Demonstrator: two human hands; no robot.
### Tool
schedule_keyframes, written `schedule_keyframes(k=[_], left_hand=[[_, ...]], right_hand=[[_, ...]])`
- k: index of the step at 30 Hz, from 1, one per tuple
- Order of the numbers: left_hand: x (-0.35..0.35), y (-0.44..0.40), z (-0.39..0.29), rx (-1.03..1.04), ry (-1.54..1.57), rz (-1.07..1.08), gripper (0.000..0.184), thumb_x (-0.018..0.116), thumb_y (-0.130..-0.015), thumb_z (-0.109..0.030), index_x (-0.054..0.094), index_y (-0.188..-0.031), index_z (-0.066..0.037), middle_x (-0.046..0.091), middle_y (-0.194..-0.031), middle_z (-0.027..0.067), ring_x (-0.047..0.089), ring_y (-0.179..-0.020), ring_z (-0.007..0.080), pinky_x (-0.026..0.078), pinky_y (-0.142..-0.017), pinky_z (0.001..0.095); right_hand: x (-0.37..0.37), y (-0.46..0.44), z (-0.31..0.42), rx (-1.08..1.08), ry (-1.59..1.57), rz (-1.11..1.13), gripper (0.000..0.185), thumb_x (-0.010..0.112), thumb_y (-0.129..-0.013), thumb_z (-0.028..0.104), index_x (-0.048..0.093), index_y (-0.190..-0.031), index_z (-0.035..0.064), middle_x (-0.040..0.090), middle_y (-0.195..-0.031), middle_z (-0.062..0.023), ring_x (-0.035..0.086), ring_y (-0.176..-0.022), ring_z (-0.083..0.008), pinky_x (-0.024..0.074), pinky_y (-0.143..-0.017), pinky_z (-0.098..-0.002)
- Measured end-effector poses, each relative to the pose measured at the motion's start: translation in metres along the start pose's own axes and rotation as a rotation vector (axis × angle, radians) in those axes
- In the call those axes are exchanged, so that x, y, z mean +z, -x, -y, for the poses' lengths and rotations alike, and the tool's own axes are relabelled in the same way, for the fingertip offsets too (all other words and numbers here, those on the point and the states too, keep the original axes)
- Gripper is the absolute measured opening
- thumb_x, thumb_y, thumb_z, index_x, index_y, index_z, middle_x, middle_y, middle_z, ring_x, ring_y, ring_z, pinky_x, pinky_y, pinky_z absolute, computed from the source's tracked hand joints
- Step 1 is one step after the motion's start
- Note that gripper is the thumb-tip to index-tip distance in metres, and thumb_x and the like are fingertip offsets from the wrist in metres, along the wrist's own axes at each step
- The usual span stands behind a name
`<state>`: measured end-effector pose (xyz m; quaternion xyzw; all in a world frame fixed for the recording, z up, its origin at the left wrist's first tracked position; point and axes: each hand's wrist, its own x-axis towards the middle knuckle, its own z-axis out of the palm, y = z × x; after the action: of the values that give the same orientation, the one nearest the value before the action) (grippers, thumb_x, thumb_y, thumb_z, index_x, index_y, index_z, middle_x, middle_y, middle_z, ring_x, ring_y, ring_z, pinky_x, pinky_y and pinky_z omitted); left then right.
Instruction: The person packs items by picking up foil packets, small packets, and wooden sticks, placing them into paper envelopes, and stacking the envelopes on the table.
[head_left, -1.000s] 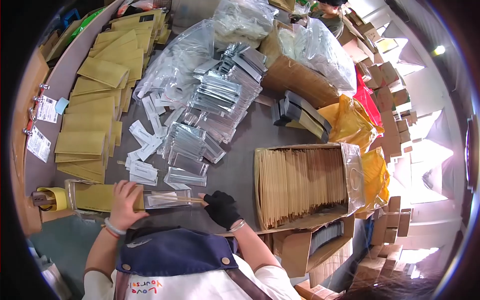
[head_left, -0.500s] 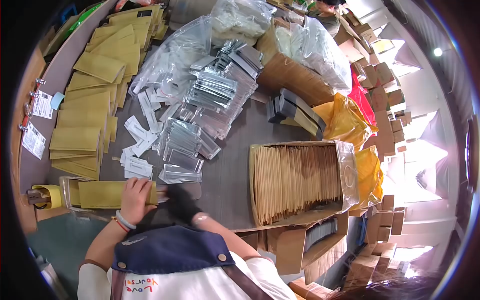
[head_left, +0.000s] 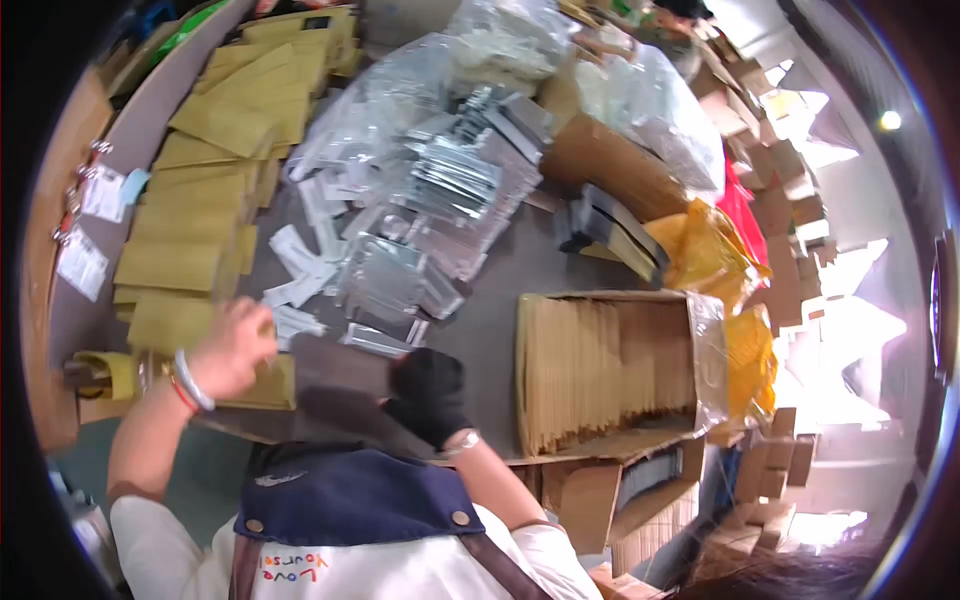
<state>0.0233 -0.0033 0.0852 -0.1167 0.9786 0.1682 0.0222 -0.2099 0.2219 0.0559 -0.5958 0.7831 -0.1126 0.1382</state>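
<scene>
- The left hand (head_left: 232,350) is blurred, its fingers bent; whether they pinch anything, I cannot tell.
- The lower brown envelope (head_left: 280,388) lies flat just below and beside those fingers, partly hidden by the hand.
- Another brown envelope (head_left: 168,322) lies to the left of the hand, by the near end of the envelope pile (head_left: 190,230); contact with the fingers is unclear.
- The right hand (head_left: 428,395), in a black glove, is partly curled, with the thumb toward the left; its grip cannot be made out.
- The nearest clear packets (head_left: 378,340) lie just beyond the gloved fingers, to their upper left; touching or apart, I cannot tell.
- Farther out on the bench (head_left: 485,330), more clear packets (head_left: 455,180) are heaped, with white slips (head_left: 295,262) to their left.
- To the right, well apart from both hands, stands an open carton (head_left: 708,350) packed with upright brown sheets.
</scene>
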Motion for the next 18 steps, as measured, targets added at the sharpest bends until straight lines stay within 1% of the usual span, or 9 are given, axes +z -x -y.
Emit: schedule_keyframes(k=[1,2,4,6,8,10,11,13,18], left_hand=[[-0.008,0.002,0.020,-0.036,-0.042,-0.087,0.018,0.067,-0.063,-0.007,0.068,-0.080,-0.009,0.054,-0.117,0.0175,0.047,-0.114,0.0385,0.038,-0.095,0.0529],[-0.011,0.010,0.039,-0.088,-0.095,-0.169,0.023,0.066,-0.063,-0.006,0.068,-0.086,-0.008,0.053,-0.120,0.0181,0.046,-0.118,0.0398,0.037,-0.098,0.0542],[0.003,0.021,0.059,-0.281,-0.529,-0.428,0.028,0.069,-0.067,-0.010,0.067,-0.095,-0.008,0.052,-0.126,0.0178,0.046,-0.120,0.0392,0.036,-0.101,0.0539],[0.025,0.024,0.031,-0.459,-0.019,-0.494,0.041,0.072,-0.070,-0.016,0.063,-0.108,-0.004,0.050,-0.129,0.0198,0.045,-0.121,0.0413,0.033,-0.104,0.0558],[0.070,0.031,-0.001,-0.495,0.295,-0.428,0.062,0.079,-0.069,-0.028,0.057,-0.122,-0.005,0.043,-0.136,0.0208,0.039,-0.128,0.0424,0.028,-0.109,0.0539],[0.096,0.032,-0.039,-0.648,0.137,-0.430,0.084,0.083,-0.064,-0.041,0.050,-0.131,-0.002,0.042,-0.138,0.0217,0.035,-0.129,0.0433,0.025,-0.109,0.0545],[0.106,0.033,-0.041,-0.669,0.137,-0.431,0.084,0.083,-0.064,-0.041,0.050,-0.131,-0.002,0.042,-0.138,0.0217,0.035,-0.129,0.0433,0.025,-0.109,0.0545],[0.123,0.033,-0.040,-0.700,0.249,-0.572,0.093,0.084,-0.059,-0.045,0.049,-0.132,0.000,0.043,-0.136,0.0222,0.033,-0.130,0.0425,0.022,-0.109,0.0545],[0.123,0.036,-0.033,-0.673,0.337,-0.568,0.094,0.085,-0.059,-0.046,0.048,-0.133,0.000,0.042,-0.138,0.0220,0.032,-0.131,0.0424,0.020,-0.110,0.0535]], right_hand=[[-0.006,-0.001,-0.006,0.023,0.052,0.077,0.057,0.076,-0.065,0.049,0.059,-0.099,0.0077,0.055,-0.095,-0.0115,0.053,-0.095,-0.0306,0.0398,-0.078,-0.0439],[-0.004,0.004,-0.010,0.021,-0.047,-0.074,0.050,0.078,-0.064,0.045,0.060,-0.094,0.0080,0.056,-0.092,-0.0116,0.054,-0.092,-0.0323,0.0410,-0.077,-0.0444],[0.004,0.007,-0.012,-0.031,0.062,-0.018,0.056,0.075,-0.068,0.047,0.057,-0.103,0.0075,0.054,-0.094,-0.0104,0.053,-0.093,-0.0301,0.0398,-0.078,-0.0432],[0.012,0.009,-0.009,-0.053,0.041,-0.091,0.056,0.077,-0.066,0.045,0.057,-0.106,0.0096,0.055,-0.095,-0.0087,0.054,-0.093,-0.0288,0.0391,-0.081,-0.0428],[0.004,0.008,0.001,-0.019,0.025,-0.046,0.057,0.079,-0.064,0.042,0.057,-0.106,0.0108,0.056,-0.097,-0.0073,0.055,-0.094,-0.0286,0.0393,-0.082,-0.0426],[0.003,0.008,0.003,-0.034,0.038,-0.045,0.058,0.080,-0.063,0.041,0.057,-0.106,0.0111,0.056,-0.097,-0.0069,0.056,-0.093,-0.0287,0.0395,-0.082,-0.0425],[0.003,0.007,0.003,-0.024,0.058,-0.053,0.058,0.081,-0.062,0.040,0.057,-0.106,0.0113,0.057,-0.098,-0.0064,0.056,-0.093,-0.0287,0.0397,-0.082,-0.0424],[-0.003,0.004,0.005,-0.069,0.048,-0.048,0.058,0.081,-0.061,0.040,0.057,-0.106,0.0114,0.057,-0.098,-0.0066,0.056,-0.093,-0.0286,0.0399,-0.082,-0.0423],[-0.015,0.001,0.005,-0.174,0.035,0.040,0.059,0.080,-0.062,0.041,0.058,-0.107,0.0110,0.058,-0.100,-0.0075,0.057,-0.094,-0.0282,0.0403,-0.082,-0.0426]])
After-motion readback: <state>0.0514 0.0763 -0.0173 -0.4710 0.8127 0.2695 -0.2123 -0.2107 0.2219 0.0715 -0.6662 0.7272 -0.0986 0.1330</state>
